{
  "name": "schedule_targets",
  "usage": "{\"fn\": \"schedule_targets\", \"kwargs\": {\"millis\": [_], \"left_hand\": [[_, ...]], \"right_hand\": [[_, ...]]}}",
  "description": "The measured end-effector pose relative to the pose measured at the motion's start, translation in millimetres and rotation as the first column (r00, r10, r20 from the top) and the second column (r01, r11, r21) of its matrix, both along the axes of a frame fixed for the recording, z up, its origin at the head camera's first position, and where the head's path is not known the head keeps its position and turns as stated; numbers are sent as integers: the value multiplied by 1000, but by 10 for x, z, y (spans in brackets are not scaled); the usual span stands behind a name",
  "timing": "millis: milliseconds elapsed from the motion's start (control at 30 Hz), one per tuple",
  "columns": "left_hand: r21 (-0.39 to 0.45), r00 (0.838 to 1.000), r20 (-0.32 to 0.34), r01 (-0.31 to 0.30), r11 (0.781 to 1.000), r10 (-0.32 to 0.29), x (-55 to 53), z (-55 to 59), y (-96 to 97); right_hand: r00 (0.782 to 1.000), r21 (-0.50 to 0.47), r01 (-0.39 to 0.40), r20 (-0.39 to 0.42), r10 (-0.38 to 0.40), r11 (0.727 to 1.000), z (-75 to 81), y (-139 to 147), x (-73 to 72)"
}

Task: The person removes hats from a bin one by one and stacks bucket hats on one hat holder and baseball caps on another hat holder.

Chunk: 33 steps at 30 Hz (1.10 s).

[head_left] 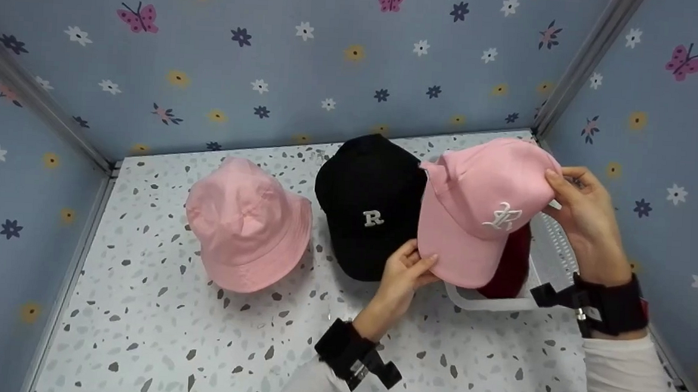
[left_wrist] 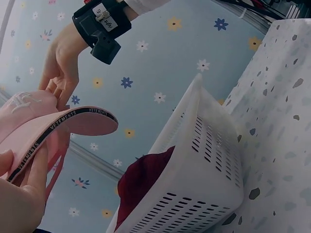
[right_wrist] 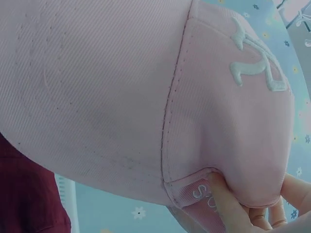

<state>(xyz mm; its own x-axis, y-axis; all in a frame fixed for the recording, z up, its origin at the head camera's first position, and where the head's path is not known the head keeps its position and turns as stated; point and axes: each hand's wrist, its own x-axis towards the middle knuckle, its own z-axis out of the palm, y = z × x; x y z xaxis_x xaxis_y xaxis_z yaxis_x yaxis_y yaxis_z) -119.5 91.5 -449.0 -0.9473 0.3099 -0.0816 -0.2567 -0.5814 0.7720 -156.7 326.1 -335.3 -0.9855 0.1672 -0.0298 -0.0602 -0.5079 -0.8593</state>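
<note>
Both hands hold a pink baseball cap (head_left: 474, 202) with white embroidered letters, raised over a white basket. My left hand (head_left: 401, 276) pinches the edge of its brim between thumb and fingers; the left wrist view shows a dark lettered band along that edge. At the cap's rear right side, my right hand (head_left: 590, 217) grips the fabric, the thumb showing by a small lettered strap in the right wrist view. Just left of the pink cap lies a black baseball cap (head_left: 356, 178) with a white R. Farther left sits a pink bucket hat (head_left: 243, 226).
The white perforated plastic basket (left_wrist: 194, 194) stands under the held cap, at the table's right side. Inside it is a dark red cloth item (left_wrist: 141, 182), partly hidden. A speckled white table (head_left: 198, 337) is bounded by blue flowered panels (head_left: 308, 56).
</note>
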Motion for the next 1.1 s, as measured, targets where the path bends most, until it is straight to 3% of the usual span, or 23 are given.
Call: {"fn": "schedule_targets", "kwargs": {"millis": [267,567,733,933,1100], "left_hand": [[6,1000,-14,0,1000,0,29,62,-145],[80,1000,-20,6,997,-4,66,192,-267],[132,1000,-18,13,991,-11,73,255,-328],[198,1000,-5,15,980,-14,92,372,-394],[225,1000,-2,10,974,-9,88,466,-461]], "right_hand": [[999,-63,-34,4,34,997,18,-64,59],[997,-6,-12,-80,12,1000,63,-156,126],[984,25,46,-171,-41,999,57,-260,172],[954,63,170,-258,-149,983,42,-387,246],[940,67,220,-280,-193,973,5,-464,306]]}}
